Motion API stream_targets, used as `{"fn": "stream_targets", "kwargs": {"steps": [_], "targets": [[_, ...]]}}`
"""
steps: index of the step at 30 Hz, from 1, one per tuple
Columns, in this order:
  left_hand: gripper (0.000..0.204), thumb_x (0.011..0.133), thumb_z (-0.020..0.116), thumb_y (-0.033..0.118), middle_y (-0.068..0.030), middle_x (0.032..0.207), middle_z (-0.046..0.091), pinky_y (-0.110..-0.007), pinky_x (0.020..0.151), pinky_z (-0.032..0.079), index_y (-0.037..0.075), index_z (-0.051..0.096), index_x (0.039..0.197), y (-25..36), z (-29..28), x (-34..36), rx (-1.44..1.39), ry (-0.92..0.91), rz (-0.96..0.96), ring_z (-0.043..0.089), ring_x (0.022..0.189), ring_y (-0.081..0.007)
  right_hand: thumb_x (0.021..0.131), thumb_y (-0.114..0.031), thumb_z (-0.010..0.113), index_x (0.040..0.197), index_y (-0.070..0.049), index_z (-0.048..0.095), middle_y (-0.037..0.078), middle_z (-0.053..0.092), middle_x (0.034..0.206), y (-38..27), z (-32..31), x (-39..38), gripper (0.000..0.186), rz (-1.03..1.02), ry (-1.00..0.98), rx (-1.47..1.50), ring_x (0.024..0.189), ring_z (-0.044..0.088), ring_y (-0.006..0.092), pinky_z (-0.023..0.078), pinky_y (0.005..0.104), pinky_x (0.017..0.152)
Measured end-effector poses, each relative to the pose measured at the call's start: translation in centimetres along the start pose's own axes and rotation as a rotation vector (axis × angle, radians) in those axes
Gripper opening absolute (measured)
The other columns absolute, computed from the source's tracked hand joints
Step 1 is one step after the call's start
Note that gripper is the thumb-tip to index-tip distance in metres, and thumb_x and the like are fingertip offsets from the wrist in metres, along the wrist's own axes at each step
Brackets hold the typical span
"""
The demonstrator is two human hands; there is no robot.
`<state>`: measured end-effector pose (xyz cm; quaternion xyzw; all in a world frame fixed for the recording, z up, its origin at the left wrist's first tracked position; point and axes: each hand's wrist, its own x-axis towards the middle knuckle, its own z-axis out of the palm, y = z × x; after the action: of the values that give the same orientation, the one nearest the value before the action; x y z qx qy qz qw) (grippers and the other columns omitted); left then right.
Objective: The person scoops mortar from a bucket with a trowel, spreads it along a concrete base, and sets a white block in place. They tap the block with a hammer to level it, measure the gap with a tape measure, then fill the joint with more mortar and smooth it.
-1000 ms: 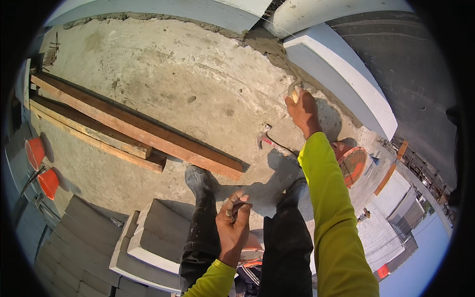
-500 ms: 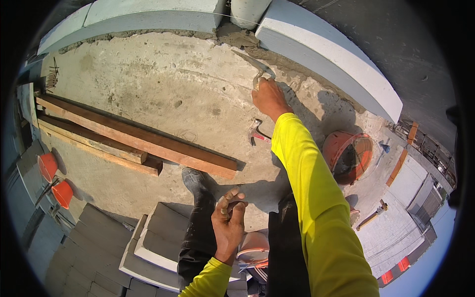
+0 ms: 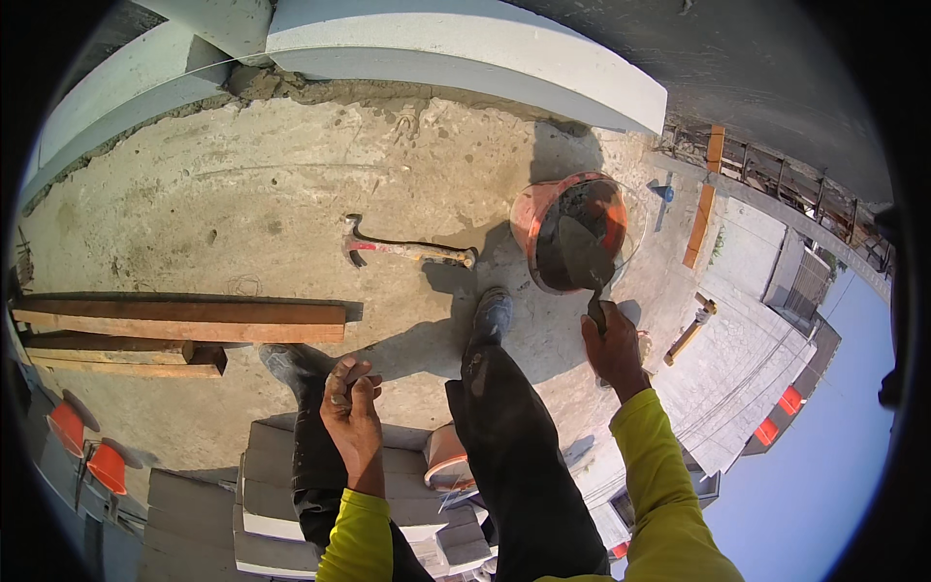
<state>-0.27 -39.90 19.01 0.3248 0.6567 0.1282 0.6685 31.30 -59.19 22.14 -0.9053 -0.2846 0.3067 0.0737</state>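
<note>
Orange bucket stands right of the frame's centre, with dark grey mix inside. Over its mouth lies the blade of a trowel; the right hand, the nearer one, clasps its handle, and the long axis runs from there upward and slightly left. The left hand, loosely curled with nothing visible inside, is well apart, lower left of centre.

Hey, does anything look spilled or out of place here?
Nothing serious. The hammer lies loose on the concrete floor near the right boot, a possible trip hazard, and rough mortar runs unevenly along the pale blocks. The trowel at the bucket looks normal.
</note>
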Motion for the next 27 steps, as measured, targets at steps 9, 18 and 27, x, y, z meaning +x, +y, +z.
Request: {"fn": "stream_targets", "kwargs": {"steps": [9, 18, 27], "targets": [[0.035, 0.096, 0.062, 0.021, -0.011, 0.108, 0.07, -0.032, 0.077, 0.058, 0.002, 0.064, 0.126, -2.8, 3.3, -1.1, 0.252, -0.06, 0.076, 0.069, 0.089, -0.0184, 0.091, -0.029, 0.06, 0.098, 0.002, 0.072, 0.026, 0.071, 0.097, 11.9, -1.3, 14.4, 0.034, 0.108, -0.445, -0.506, 0.098, 0.069, 0.0405, 0.055, 0.0522, 0.087], [0.041, 0.096, 0.065, 0.028, -0.0123, 0.11, 0.069, -0.031, 0.078, 0.057, 0.001, 0.063, 0.127, -4.7, 4.8, -1.5, 0.314, -0.101, 0.067, 0.069, 0.09, -0.0187, 0.087, -0.024, 0.067, 0.1, 0.009, 0.067, 0.02, 0.069, 0.074, 10.6, 4.3, 13.9, 0.035, 0.423, -0.126, 0.362, 0.058, 0.069, 0.0267, 0.056, 0.0394, 0.059], [0.043, 0.096, 0.065, 0.03, -0.0133, 0.111, 0.069, -0.031, 0.08, 0.058, -0.001, 0.062, 0.127, -5.2, 5.4, -1.6, 0.396, -0.12, 0.06, 0.07, 0.091, -0.0191, 0.085, -0.015, 0.073, 0.097, 0.002, 0.066, 0.006, 0.064, 0.069, 9.2, 8.3, 9.3, 0.022, 0.488, 0.051, 0.86, 0.055, 0.062, 0.0143, 0.051, 0.0301, 0.053]]}}
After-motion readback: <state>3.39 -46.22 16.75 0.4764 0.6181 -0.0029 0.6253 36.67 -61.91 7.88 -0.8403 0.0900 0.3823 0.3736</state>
